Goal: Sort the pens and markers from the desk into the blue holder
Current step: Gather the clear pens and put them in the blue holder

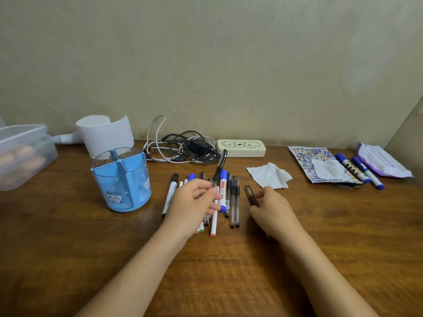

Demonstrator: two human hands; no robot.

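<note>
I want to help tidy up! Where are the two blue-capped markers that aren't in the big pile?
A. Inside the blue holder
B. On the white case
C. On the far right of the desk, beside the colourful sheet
C: the two blue-capped markers lie side by side by the colourful sheet, far from the blue holder.

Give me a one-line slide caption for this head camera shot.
Left hand lifts a black pen from the pile while right hand grips another pen; the blue holder stands empty.
</note>
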